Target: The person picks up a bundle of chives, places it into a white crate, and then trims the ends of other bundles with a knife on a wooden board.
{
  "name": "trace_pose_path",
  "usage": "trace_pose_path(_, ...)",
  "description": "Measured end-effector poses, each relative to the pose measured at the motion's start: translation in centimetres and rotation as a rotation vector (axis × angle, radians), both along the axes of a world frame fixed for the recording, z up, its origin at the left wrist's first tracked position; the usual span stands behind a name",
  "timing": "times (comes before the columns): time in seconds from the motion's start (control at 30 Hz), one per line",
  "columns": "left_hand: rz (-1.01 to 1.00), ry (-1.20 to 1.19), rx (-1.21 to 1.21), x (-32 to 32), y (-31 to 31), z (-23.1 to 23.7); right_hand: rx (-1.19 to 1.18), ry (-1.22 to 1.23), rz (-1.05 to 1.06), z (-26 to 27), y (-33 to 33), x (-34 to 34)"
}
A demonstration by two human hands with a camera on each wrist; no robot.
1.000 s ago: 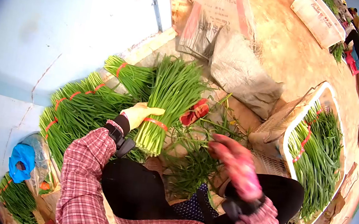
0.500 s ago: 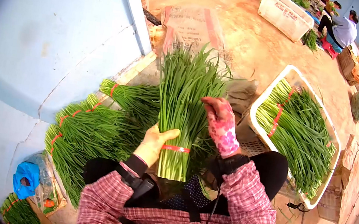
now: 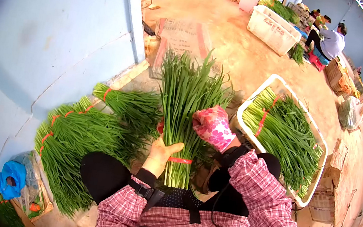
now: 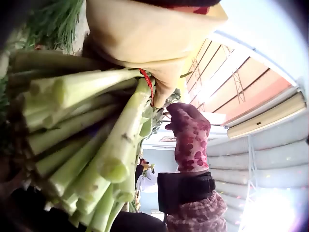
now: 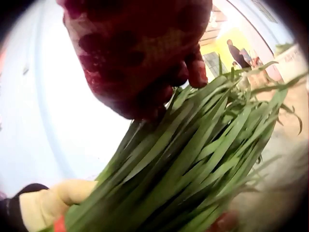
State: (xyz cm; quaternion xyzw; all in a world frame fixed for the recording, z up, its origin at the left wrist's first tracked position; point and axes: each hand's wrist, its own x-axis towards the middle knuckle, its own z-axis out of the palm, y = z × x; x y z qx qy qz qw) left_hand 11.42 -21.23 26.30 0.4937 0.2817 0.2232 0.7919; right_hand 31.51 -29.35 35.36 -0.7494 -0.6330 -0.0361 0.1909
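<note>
An upright bunch of long green leaves (image 3: 185,100) with pale cut stems and a red band (image 3: 180,160) stands in front of the body. The left hand (image 3: 159,154), in a cream glove, grips it from the left just above the band, thumb across the stems. The right hand (image 3: 214,127), in a pink floral glove, is at the bunch's right side with curled fingers that pinch at the leaves; its fingertips are partly hidden. In the left wrist view the cut stem ends (image 4: 116,164) face the camera. In the right wrist view the curled fingers (image 5: 164,94) meet the leaves (image 5: 193,145).
Banded bunches (image 3: 95,131) lie at the left by the blue wall (image 3: 63,27). At the right stands a white-rimmed basket (image 3: 316,179) with more bunches. Behind are a flattened sack (image 3: 183,37), a white crate (image 3: 272,31) and a seated person (image 3: 333,42).
The left hand has brought the bunch from a leftward tilt to upright in front of the body. The right hand has come from the right to its leaves, and its fingers have curled in.
</note>
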Motion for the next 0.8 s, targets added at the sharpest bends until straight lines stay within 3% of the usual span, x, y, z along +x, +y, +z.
trace_pose_path(0.03,-0.005,0.019,0.011,-0.2,-0.1,0.5,0.038,0.050,-0.132,0.3,0.1,-1.1)
trace_pose_path(0.07,-0.012,-0.003,-0.035,-0.4,-0.4,1.3,0.024,0.250,-0.429,1.1,0.3,-1.9)
trace_pose_path(0.1,-0.027,-0.006,-0.054,-0.3,-0.1,0.2,0.368,0.480,-0.463,-0.1,-0.1,-1.2)
trace_pose_path(0.17,-0.055,0.002,-0.100,-0.4,0.6,-3.2,0.498,0.720,-0.551,0.9,-1.6,-0.1)
trace_pose_path(0.2,-0.062,-0.029,-0.162,-0.3,0.5,-1.4,0.270,0.847,-0.617,0.4,-2.9,1.0)
trace_pose_path(0.23,-0.052,-0.026,-0.159,-0.1,0.6,-1.4,0.165,0.851,-0.588,1.5,-3.9,0.2)
trace_pose_path(0.3,-0.033,-0.020,-0.153,0.1,0.7,-1.9,-0.044,0.654,-0.641,-2.6,-6.2,0.7)
trace_pose_path(0.37,-0.021,-0.073,-0.124,0.4,0.9,-2.2,-0.044,0.891,-0.515,-7.6,-8.3,-0.1)
trace_pose_path(0.4,-0.007,-0.080,-0.111,0.6,0.9,-2.1,-0.131,1.048,-0.511,-3.3,-7.6,-3.5)
trace_pose_path(0.43,0.004,-0.087,-0.098,0.9,1.0,-2.0,-0.089,1.235,-0.448,-5.6,-7.3,-3.5)
trace_pose_path(0.5,-0.013,-0.025,0.123,0.9,1.1,-0.8,0.096,1.819,-0.191,-8.6,-6.4,-2.9)
trace_pose_path(0.57,-0.009,0.041,0.404,0.8,0.4,2.3,0.260,1.962,-0.196,-7.7,-4.2,-3.6)
trace_pose_path(0.6,-0.021,-0.016,0.535,1.3,0.8,1.0,0.222,1.738,-0.193,-9.3,-4.2,-3.0)
trace_pose_path(0.67,-0.064,-0.132,0.478,1.1,0.9,1.7,0.152,1.270,-0.238,-12.5,-4.1,-1.7)
trace_pose_path(0.73,-0.088,-0.199,0.522,1.7,1.9,0.5,0.428,1.972,-0.308,-5.9,-1.8,-4.5)
trace_pose_path(0.8,-0.077,-0.241,0.377,1.6,2.7,-2.0,0.412,1.909,-0.216,-4.7,-1.6,-4.9)
